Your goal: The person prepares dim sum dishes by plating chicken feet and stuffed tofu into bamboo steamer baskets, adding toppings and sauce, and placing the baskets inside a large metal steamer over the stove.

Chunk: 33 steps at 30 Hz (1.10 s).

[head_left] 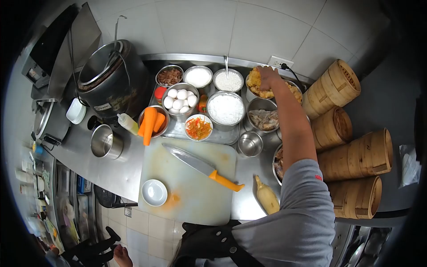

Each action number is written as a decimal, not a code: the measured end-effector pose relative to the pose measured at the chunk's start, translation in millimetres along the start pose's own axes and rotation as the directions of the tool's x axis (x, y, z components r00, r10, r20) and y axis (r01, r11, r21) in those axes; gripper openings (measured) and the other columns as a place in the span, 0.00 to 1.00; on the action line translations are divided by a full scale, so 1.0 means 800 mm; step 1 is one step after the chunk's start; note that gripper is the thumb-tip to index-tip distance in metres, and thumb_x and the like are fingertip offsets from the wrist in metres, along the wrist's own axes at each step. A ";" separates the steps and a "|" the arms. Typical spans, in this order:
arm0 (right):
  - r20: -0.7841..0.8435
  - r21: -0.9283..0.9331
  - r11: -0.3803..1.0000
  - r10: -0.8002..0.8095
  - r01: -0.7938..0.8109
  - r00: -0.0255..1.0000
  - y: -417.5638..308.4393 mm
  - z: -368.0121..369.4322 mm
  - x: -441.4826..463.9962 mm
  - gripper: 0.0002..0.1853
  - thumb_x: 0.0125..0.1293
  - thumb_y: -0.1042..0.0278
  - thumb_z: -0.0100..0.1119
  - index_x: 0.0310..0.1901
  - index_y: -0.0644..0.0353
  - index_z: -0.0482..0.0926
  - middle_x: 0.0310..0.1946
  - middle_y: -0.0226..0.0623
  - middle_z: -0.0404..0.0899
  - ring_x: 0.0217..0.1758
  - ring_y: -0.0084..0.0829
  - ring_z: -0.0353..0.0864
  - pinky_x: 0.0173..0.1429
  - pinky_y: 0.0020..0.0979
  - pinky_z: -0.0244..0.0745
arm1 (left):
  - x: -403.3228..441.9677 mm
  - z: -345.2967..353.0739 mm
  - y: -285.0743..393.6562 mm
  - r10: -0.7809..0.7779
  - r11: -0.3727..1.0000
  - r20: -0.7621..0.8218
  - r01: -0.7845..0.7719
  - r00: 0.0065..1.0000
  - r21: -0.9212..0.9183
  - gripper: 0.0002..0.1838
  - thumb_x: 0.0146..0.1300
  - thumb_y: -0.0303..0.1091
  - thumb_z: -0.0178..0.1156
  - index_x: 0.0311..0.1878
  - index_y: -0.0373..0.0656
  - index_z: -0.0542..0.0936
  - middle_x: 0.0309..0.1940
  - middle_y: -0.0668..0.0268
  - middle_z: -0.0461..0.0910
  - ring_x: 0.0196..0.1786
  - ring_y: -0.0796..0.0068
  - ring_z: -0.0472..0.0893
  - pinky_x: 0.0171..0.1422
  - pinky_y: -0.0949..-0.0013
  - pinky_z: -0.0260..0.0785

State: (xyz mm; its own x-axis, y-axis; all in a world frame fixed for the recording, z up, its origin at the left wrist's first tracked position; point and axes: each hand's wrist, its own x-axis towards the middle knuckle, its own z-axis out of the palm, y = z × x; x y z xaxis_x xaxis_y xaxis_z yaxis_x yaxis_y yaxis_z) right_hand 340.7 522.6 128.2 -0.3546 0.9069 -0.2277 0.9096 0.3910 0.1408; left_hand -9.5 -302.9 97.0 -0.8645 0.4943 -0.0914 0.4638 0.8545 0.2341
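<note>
Right hand (268, 78) at yellow food (254, 82) in bowl (251, 95), upper right-centre; grip hidden, cannot tell. Left hand (122, 256), bottom left: grip unclear. Knife (189, 160) on board (213, 207), mid-frame. Eggs (179, 102) upper centre.

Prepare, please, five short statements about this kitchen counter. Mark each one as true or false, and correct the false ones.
1. The right hand is at the yellow food. True.
2. The white bowl on the cutting board is full of eggs. False: the eggs are in a metal bowl behind the board; the white bowl holds none.
3. The knife lies on the cutting board. True.
4. The bamboo steamers stand at the left of the picture. False: the steamers are at the right.
5. A metal handle sticks up from the white grainy food. True.
</note>
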 end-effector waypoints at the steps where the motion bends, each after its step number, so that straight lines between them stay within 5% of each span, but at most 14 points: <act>1: -0.038 -0.005 1.000 -0.007 0.007 0.999 0.002 0.003 0.003 0.55 0.38 0.63 0.73 0.71 0.52 0.56 0.66 0.44 0.66 0.72 0.43 0.63 0.76 0.51 0.51 | 0.008 -0.001 0.003 -0.010 1.000 0.011 0.010 1.000 0.004 0.20 0.67 0.40 0.60 0.51 0.31 0.81 0.43 0.48 0.83 0.40 0.55 0.83 0.48 0.59 0.75; 7: -0.118 0.051 0.996 -0.071 0.077 0.991 0.013 0.015 0.012 0.47 0.37 0.64 0.72 0.65 0.54 0.64 0.61 0.43 0.73 0.67 0.43 0.68 0.69 0.45 0.60 | 0.036 0.015 -0.016 -0.004 0.996 0.066 0.010 0.998 -0.089 0.19 0.67 0.36 0.61 0.52 0.29 0.80 0.36 0.53 0.83 0.32 0.69 0.82 0.36 0.66 0.75; 13: -0.195 0.026 0.993 -0.112 0.119 0.974 0.015 0.014 0.005 0.39 0.42 0.63 0.68 0.61 0.55 0.69 0.54 0.44 0.78 0.61 0.42 0.75 0.65 0.42 0.65 | 0.043 0.026 -0.030 0.039 0.984 0.040 -0.031 0.998 -0.177 0.17 0.67 0.35 0.61 0.52 0.31 0.80 0.27 0.60 0.82 0.25 0.73 0.78 0.33 0.68 0.73; 16: -0.205 -0.023 0.993 -0.120 0.118 0.971 0.011 0.013 0.006 0.34 0.46 0.65 0.67 0.59 0.56 0.70 0.48 0.43 0.81 0.57 0.42 0.77 0.61 0.43 0.68 | 0.042 0.029 -0.028 0.099 0.989 0.025 -0.096 0.995 -0.110 0.17 0.67 0.34 0.60 0.52 0.31 0.80 0.26 0.59 0.81 0.27 0.73 0.81 0.33 0.69 0.74; 21: -0.309 -0.050 0.987 -0.161 0.153 0.937 0.014 0.022 0.009 0.24 0.50 0.69 0.63 0.52 0.56 0.73 0.39 0.43 0.83 0.51 0.45 0.81 0.56 0.44 0.70 | 0.034 0.038 -0.012 -0.109 0.954 0.052 0.119 0.993 -0.275 0.14 0.61 0.23 0.61 0.49 0.28 0.77 0.36 0.58 0.81 0.40 0.71 0.80 0.47 0.69 0.72; 27: -0.318 -0.040 0.993 -0.114 0.107 0.941 0.015 0.029 0.017 0.31 0.46 0.66 0.66 0.57 0.57 0.72 0.37 0.44 0.83 0.48 0.45 0.82 0.54 0.43 0.72 | 0.025 0.034 -0.009 -0.059 0.964 0.044 0.069 0.997 -0.256 0.13 0.62 0.22 0.60 0.49 0.28 0.77 0.35 0.58 0.81 0.38 0.71 0.79 0.45 0.68 0.72; 30: -0.417 0.024 0.987 -0.134 0.158 0.899 0.023 0.034 0.014 0.33 0.44 0.62 0.70 0.56 0.57 0.74 0.40 0.44 0.83 0.48 0.46 0.82 0.53 0.43 0.74 | 0.018 0.021 0.026 -0.087 0.969 0.038 0.094 0.995 -0.228 0.13 0.62 0.23 0.60 0.49 0.28 0.77 0.34 0.58 0.81 0.37 0.72 0.79 0.44 0.68 0.72; 33: -0.432 0.292 0.945 -0.009 0.149 0.902 0.022 0.013 -0.003 0.29 0.46 0.62 0.69 0.52 0.57 0.75 0.43 0.48 0.82 0.48 0.49 0.81 0.52 0.45 0.76 | 0.015 0.014 0.043 -0.072 0.962 0.012 0.073 0.997 -0.265 0.13 0.62 0.21 0.59 0.50 0.28 0.77 0.34 0.58 0.82 0.37 0.72 0.80 0.44 0.70 0.73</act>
State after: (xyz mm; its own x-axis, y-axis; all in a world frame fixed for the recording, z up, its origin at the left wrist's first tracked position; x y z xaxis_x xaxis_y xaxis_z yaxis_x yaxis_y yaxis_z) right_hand 359.6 525.4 120.9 -0.4217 0.8823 0.2092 0.8695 0.4589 -0.1826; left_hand -1.9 -265.7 92.9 -0.8933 0.4333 -0.1195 0.3318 0.8151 0.4749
